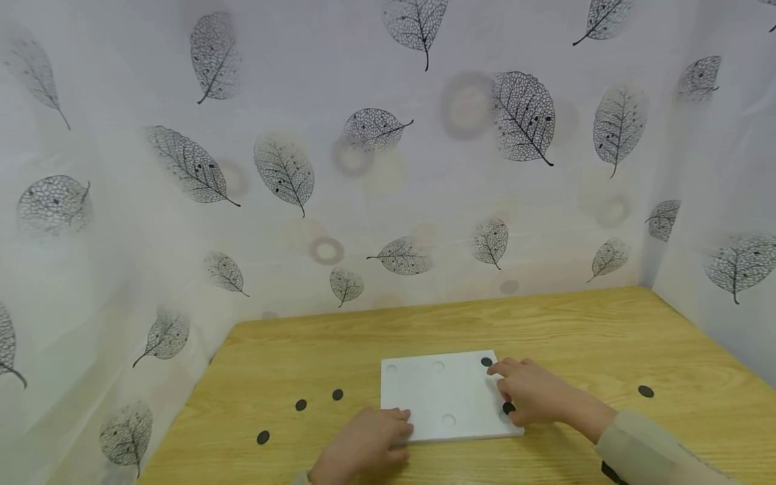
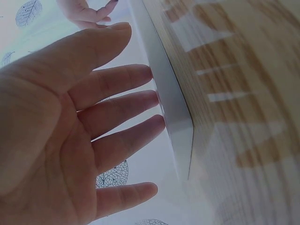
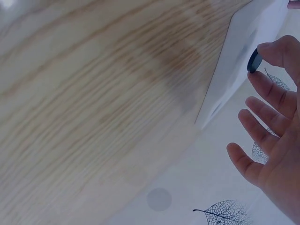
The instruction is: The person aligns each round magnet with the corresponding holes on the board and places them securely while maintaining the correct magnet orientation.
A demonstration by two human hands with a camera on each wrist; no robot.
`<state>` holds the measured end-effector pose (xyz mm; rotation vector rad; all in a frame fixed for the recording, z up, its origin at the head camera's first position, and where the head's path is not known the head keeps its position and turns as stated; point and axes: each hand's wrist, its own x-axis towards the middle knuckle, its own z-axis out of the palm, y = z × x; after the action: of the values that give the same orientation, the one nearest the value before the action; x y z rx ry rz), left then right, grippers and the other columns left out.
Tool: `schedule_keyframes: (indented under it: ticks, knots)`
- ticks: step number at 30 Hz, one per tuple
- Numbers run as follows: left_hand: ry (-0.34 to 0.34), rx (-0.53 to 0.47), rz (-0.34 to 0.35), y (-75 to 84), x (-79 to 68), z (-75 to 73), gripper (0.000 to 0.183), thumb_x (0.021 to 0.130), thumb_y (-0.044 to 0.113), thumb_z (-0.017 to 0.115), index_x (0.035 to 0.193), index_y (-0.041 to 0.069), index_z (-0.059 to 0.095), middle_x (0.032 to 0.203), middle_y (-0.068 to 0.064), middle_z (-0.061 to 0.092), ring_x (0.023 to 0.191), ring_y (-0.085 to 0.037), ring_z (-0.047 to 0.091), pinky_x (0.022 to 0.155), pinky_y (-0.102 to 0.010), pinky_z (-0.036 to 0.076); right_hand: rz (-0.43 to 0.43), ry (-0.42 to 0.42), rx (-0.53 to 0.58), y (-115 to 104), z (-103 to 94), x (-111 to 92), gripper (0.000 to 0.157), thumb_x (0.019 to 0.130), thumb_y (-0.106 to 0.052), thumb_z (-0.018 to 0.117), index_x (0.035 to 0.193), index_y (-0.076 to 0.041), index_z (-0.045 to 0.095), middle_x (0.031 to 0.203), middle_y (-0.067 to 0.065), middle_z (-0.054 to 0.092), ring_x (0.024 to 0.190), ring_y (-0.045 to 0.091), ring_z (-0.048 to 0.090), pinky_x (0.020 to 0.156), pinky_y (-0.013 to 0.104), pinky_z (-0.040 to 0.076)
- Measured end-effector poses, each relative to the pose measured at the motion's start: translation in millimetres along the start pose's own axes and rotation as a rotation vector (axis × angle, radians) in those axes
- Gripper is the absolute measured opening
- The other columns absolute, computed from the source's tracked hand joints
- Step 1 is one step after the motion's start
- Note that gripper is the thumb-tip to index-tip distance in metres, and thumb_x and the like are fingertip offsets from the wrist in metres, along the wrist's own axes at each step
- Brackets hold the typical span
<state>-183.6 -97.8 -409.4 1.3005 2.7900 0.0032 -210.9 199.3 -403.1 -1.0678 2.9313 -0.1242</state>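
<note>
A white rectangular board (image 1: 424,397) with shallow round recesses lies on the table. Between thumb and index finger, my right hand (image 1: 533,392) pinches a small black disc (image 3: 254,61), just over the board's near right corner. The other fingers of that hand are spread apart in the right wrist view. Another black disc (image 1: 486,362) sits at the board's far right corner, close to my right fingertips. My left hand (image 1: 371,436) rests at the near left corner of the board, its fingers extended and fingertips at the edge in the left wrist view.
Three loose black discs lie left of the board, one of them nearest the front (image 1: 263,437). A single black disc (image 1: 646,391) is on the wooden table (image 1: 564,323) to the right. White curtains (image 1: 424,202) with leaf prints enclose the back and sides.
</note>
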Motion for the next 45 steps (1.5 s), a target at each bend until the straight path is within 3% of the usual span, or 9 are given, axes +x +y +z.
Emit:
schedule_keyframes:
  ticks: [9, 14, 22, 32, 45]
  knots:
    - [-0.041, -0.005, -0.008, -1.8, 1.2, -0.2, 0.014, 0.080, 0.037, 0.061, 0.080, 0.023, 0.060, 0.106, 0.011, 0.058, 0.077, 0.000, 0.054, 0.064, -0.018, 0.043, -0.022, 0.000, -0.033, -2.9, 1.0, 1.6, 0.022, 0.060, -0.016, 0.072, 0.057, -0.019, 0.050, 0.112, 0.009, 0.054, 0.102, 0.027, 0.047, 0.075, 0.046, 0.040]
    - [-0.048, -0.022, -0.019, -1.3, 0.7, -1.0, 0.014, 0.080, 0.037, 0.061, 0.079, 0.023, 0.059, 0.109, 0.009, 0.058, 0.076, -0.001, 0.054, 0.064, -0.019, 0.042, -0.036, 0.005, -0.055, -2.8, 3.7, 1.5, 0.023, 0.060, -0.018, 0.073, 0.057, -0.019, 0.050, 0.111, 0.008, 0.055, 0.100, 0.025, 0.047, 0.072, 0.044, 0.041]
    - [-0.040, 0.018, -0.002, 0.1, -0.3, -3.6, 0.015, 0.081, 0.037, 0.059, 0.082, 0.023, 0.060, 0.112, 0.007, 0.057, 0.092, -0.005, 0.056, 0.072, -0.022, 0.044, -0.056, -0.002, -0.050, -3.7, 3.7, 0.5, 0.025, 0.061, -0.019, 0.074, 0.057, -0.019, 0.050, 0.111, 0.008, 0.054, 0.101, 0.027, 0.048, 0.072, 0.043, 0.040]
    - [-0.037, 0.027, 0.002, 0.4, 0.0, -4.0, 0.015, 0.080, 0.037, 0.060, 0.080, 0.022, 0.060, 0.111, 0.008, 0.058, 0.089, -0.003, 0.056, 0.069, -0.020, 0.044, -0.050, -0.020, -0.067, -6.9, 3.0, 2.4, 0.023, 0.061, -0.019, 0.074, 0.055, -0.017, 0.052, 0.111, 0.007, 0.054, 0.103, 0.026, 0.047, 0.073, 0.043, 0.040]
    - [-0.031, 0.022, -0.002, 0.2, 0.2, -3.3, 0.014, 0.080, 0.037, 0.060, 0.079, 0.023, 0.059, 0.105, 0.011, 0.058, 0.072, 0.000, 0.053, 0.062, -0.018, 0.041, -0.072, -0.020, -0.099, -9.4, 3.1, 2.6, 0.023, 0.065, -0.015, 0.073, 0.051, -0.015, 0.055, 0.109, 0.007, 0.056, 0.103, 0.026, 0.048, 0.074, 0.045, 0.041]
